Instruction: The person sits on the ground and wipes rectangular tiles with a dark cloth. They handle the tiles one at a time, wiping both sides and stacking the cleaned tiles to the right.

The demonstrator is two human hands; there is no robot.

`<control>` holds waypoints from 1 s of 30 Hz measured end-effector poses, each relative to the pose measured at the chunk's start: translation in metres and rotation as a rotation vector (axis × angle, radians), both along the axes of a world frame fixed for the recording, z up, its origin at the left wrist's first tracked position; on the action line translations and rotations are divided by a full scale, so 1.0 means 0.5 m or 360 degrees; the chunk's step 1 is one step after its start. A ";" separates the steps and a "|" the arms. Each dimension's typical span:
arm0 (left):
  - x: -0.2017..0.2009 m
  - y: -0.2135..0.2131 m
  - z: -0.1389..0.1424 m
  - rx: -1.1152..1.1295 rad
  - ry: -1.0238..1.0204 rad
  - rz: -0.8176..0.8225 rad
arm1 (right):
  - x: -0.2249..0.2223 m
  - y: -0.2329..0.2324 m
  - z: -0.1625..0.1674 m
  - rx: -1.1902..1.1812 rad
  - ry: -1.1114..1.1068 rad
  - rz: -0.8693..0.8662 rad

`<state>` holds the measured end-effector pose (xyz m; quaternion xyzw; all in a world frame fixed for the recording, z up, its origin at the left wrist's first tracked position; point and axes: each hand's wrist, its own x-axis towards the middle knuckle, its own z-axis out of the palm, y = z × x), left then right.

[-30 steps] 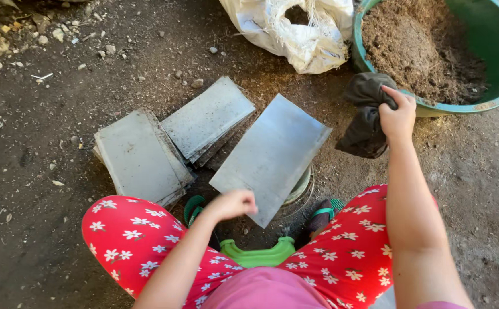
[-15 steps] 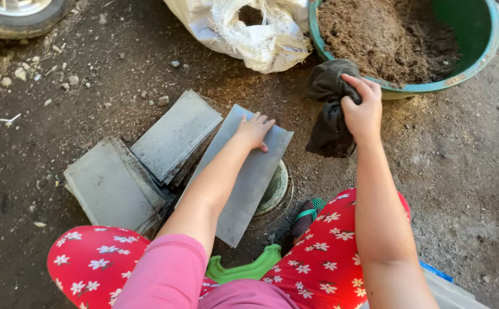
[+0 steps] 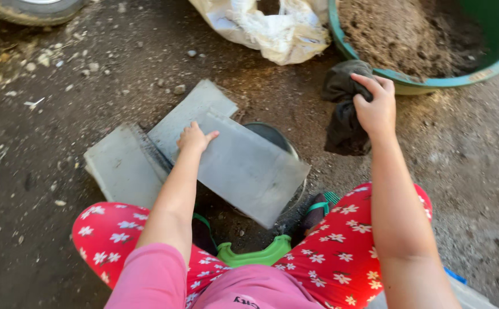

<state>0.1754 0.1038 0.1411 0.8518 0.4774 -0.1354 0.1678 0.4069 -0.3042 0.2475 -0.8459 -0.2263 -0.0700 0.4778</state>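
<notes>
My left hand (image 3: 194,137) grips the far left corner of a flat grey slab (image 3: 249,169) that lies tilted across a round metal pot (image 3: 272,136) between my knees. Two more grey slabs lie to the left, one (image 3: 186,114) partly under the held slab and one (image 3: 122,166) beside my left knee. My right hand (image 3: 377,106) is raised and shut on a dark crumpled cloth (image 3: 344,114) that hangs down in front of a green basin (image 3: 432,83) filled with brown soil.
A white woven sack (image 3: 272,28) lies at the top centre next to the basin. A tyre (image 3: 32,8) shows at the top left. The ground is packed dirt with small stones. My legs wear red trousers with white flowers (image 3: 341,252).
My left hand has shifted left to the slab's corner and the slab has turned clockwise, uncovering part of the pot. The right hand with the cloth has stayed raised by the basin.
</notes>
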 end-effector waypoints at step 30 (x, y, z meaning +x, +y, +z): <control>-0.282 -0.209 -0.227 -0.0835 -0.1963 0.0750 | -0.453 0.591 -0.171 -0.1672 -0.0829 0.0865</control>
